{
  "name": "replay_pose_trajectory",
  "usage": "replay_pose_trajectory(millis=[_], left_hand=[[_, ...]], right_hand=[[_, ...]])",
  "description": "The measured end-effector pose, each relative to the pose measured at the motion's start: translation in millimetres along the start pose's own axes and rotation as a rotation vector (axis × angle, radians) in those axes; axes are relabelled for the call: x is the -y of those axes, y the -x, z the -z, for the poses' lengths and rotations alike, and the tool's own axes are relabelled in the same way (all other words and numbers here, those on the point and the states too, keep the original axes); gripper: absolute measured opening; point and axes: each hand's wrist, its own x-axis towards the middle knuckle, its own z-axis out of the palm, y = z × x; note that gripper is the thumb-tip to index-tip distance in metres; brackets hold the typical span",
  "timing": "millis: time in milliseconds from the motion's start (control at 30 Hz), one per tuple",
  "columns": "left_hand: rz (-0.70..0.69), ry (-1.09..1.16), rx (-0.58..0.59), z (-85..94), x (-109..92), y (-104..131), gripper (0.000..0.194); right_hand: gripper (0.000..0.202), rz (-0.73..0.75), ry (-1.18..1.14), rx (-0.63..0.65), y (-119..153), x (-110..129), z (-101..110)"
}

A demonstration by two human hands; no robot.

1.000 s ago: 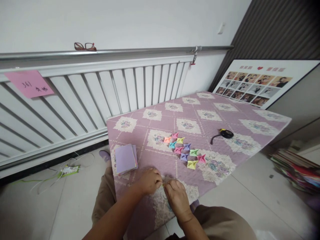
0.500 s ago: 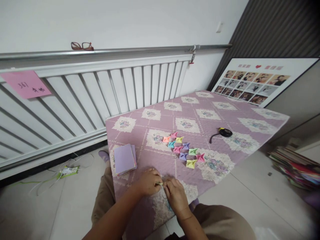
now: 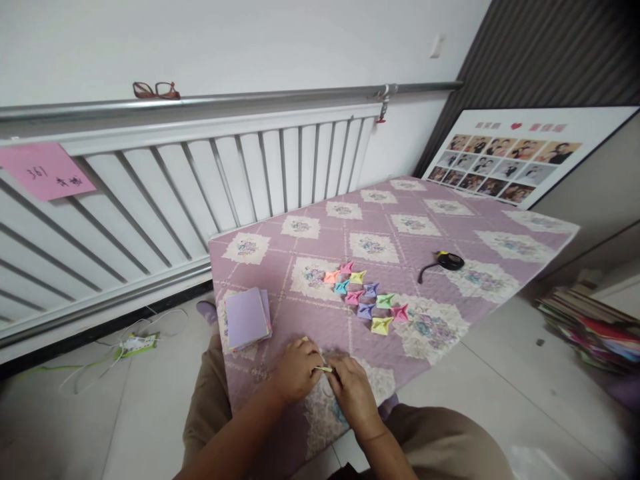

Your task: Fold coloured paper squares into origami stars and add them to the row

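My left hand (image 3: 300,371) and my right hand (image 3: 351,388) meet close to the front edge of the table. Between their fingertips they pinch a small folded piece of yellowish paper (image 3: 324,369), most of it hidden by the fingers. Beyond my hands stand several small folded paper shapes in pink, yellow, blue, green, purple and orange; the nearest is a yellow folded paper shape (image 3: 381,325). Left of my left hand lies a stack of coloured paper squares (image 3: 247,317) with a purple sheet on top.
A flowered purple cloth covers the table (image 3: 320,250). A black tape measure (image 3: 450,261) with a strap lies to the right. Along the wall runs a white radiator (image 3: 240,177), with glasses (image 3: 156,90) on its pipe. A photo board (image 3: 505,160) leans at the back right.
The view has shifted slightly. My left fingers have moved a little on the folded paper, and more of its pale edge shows between my hands.
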Motion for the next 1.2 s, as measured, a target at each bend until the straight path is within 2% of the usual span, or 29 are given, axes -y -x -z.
replay_pose_trajectory(millis=[167, 500, 667, 900, 1067, 1200], left_hand=[[0.010, 0.008, -0.020, -3.2, 1.2, 0.3, 0.009], [0.076, 0.036, -0.092, -7.5, -8.7, 6.2, 0.011], [0.077, 0.036, -0.100, -11.9, -7.9, 7.0, 0.014], [0.062, 0.052, -0.096, -12.4, -8.2, 8.1, 0.013], [0.070, 0.096, -0.132, -13.5, -8.9, 9.8, 0.012], [0.048, 0.151, -0.166, -13.5, -7.5, 20.2, 0.022]], right_hand=[[0.014, 0.001, -0.009, 0.003, -0.3, 0.6, 1.0], [0.022, 0.025, -0.002, -0.023, 1.2, -1.3, -0.1], [0.021, 0.034, 0.009, -0.040, 1.6, 0.1, 2.9], [0.031, 0.044, 0.056, -0.035, 2.7, 0.6, 1.7], [0.032, 0.036, 0.095, -0.034, 2.5, 1.0, 0.5], [0.029, 0.049, 0.122, -0.033, 6.2, 4.5, 1.2]])
